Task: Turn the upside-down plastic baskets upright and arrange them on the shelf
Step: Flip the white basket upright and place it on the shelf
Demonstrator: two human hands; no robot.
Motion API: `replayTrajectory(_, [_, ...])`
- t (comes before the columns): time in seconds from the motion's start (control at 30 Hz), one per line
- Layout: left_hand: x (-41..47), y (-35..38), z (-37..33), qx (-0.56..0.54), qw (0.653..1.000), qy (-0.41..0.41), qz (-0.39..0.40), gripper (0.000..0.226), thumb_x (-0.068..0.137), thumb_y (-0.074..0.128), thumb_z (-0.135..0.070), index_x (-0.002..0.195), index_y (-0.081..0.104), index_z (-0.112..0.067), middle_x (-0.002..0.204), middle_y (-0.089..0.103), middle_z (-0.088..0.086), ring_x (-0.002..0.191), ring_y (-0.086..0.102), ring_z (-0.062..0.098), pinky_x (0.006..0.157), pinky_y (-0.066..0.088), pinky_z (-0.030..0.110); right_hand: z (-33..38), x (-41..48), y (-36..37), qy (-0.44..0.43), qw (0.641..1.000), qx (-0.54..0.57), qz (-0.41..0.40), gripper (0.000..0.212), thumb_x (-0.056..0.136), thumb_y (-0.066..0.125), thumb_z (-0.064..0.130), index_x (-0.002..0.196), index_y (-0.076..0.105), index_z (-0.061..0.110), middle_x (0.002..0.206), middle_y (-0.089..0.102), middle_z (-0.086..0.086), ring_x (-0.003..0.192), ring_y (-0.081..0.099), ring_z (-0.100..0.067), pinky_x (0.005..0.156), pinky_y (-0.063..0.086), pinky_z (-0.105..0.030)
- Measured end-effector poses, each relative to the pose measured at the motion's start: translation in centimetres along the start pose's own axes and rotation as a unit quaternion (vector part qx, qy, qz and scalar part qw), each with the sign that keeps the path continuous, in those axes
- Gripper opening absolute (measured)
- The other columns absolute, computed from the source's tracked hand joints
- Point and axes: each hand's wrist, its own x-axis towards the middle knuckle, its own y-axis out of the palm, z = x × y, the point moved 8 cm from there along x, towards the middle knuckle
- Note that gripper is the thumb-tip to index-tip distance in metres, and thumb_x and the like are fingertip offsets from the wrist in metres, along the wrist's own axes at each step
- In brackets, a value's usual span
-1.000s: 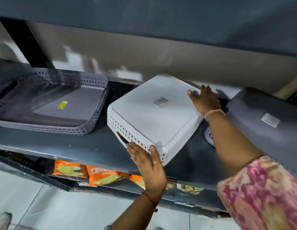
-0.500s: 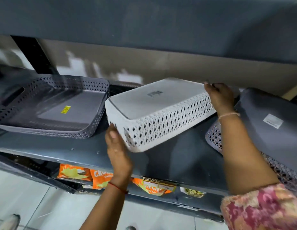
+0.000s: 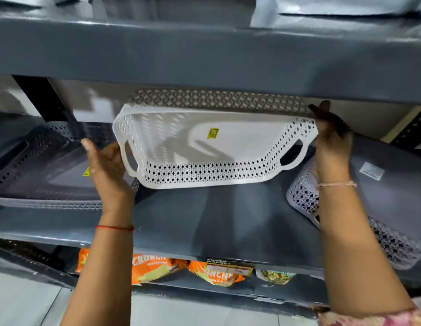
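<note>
A white perforated plastic basket [image 3: 240, 147] is held above the grey shelf [image 3: 204, 227], its open side turned towards me so the yellow sticker inside shows. My left hand [image 3: 108, 168] holds its left end by the handle. My right hand [image 3: 331, 140] grips its right end near the other handle. A grey basket [image 3: 47, 165] sits upright on the shelf at the left. Another grey basket [image 3: 381, 198] lies upside down at the right, leaning, with a white label on its bottom.
The shelf above [image 3: 204, 57] hangs low, just over the white basket's far rim. A dark upright post [image 3: 49, 102] stands at the back left. Orange snack packets [image 3: 155, 269] lie on the shelf below. Pale floor tiles [image 3: 28, 302] show at the bottom.
The white basket has been lifted off the shelf and rotated from bottom-up to open side facing me. My left hand moved from its front corner to its left end.
</note>
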Motion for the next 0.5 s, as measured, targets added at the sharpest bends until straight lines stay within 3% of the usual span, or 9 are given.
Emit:
replayTrajectory(0.07, [0.7,0.1,0.5,0.008,0.999,-0.026,0.016,0.074,0.097,0.007,-0.047,0.073,0.072,-0.020,0.059,0.072,-0.018,0.068,0.066,-0.002,0.068,0.047,0.012,-0.3,-0.3,0.6,0.004,1.000,0.002,0.009,0.027,0.091,0.049,0.031,0.084,0.070,0.015,0.069,0.068,0.021,0.078,0.058,0.008,0.078,0.041,-0.010])
replayTrajectory(0.13, [1.0,0.2,1.2,0.014,0.998,-0.037,0.040,0.082,0.097,0.002,-0.045,0.068,0.076,-0.027,0.067,0.074,-0.020,0.075,0.067,-0.006,0.073,0.048,0.011,-1.5,-1.0,1.0,0.015,1.000,-0.012,0.006,0.018,0.094,0.046,0.029,0.091,0.062,0.022,0.086,0.067,0.011,0.088,0.057,-0.004,0.081,0.039,-0.016])
replayTrajectory(0.23, [0.5,0.3,3.1,0.003,0.997,-0.050,0.065,0.073,0.098,-0.002,-0.040,0.100,0.069,-0.021,0.087,0.075,-0.017,0.098,0.063,-0.002,0.085,0.046,0.011,-4.7,-3.1,1.9,0.021,0.999,0.029,0.040,0.031,0.083,0.047,0.045,0.101,0.057,0.021,0.107,0.063,-0.008,0.104,0.056,-0.017,0.095,0.043,-0.027])
replayTrajectory(0.33, [-0.1,0.5,4.6,-0.013,0.995,-0.063,0.074,0.065,0.098,-0.003,-0.038,0.135,0.041,-0.007,0.132,0.054,0.008,0.132,0.044,0.018,0.110,0.033,0.026,-6.7,-4.7,2.2,0.026,0.996,0.052,0.068,0.053,0.080,0.053,0.062,0.119,0.050,0.027,0.133,0.052,-0.010,0.129,0.047,-0.027,0.113,0.035,-0.039])
replayTrajectory(0.4, [0.1,1.2,3.8,-0.015,0.994,-0.064,0.092,0.070,0.097,-0.004,-0.042,0.130,0.049,-0.010,0.137,0.051,0.011,0.133,0.042,0.020,0.115,0.028,0.033,-6.6,-4.2,2.0,0.030,0.997,0.060,0.049,0.058,0.071,0.055,0.071,0.116,0.050,0.036,0.140,0.047,-0.014,0.133,0.042,-0.031,0.114,0.032,-0.044])
replayTrajectory(0.5, [1.4,2.5,2.0,-0.016,0.991,-0.088,0.104,0.078,0.095,-0.003,-0.048,0.094,0.069,-0.018,0.106,0.069,-0.002,0.109,0.061,0.010,0.106,0.041,0.025,-5.0,-1.9,1.7,0.026,0.997,0.063,0.019,0.043,0.076,0.053,0.068,0.100,0.061,0.034,0.129,0.057,-0.013,0.126,0.050,-0.031,0.111,0.036,-0.043])
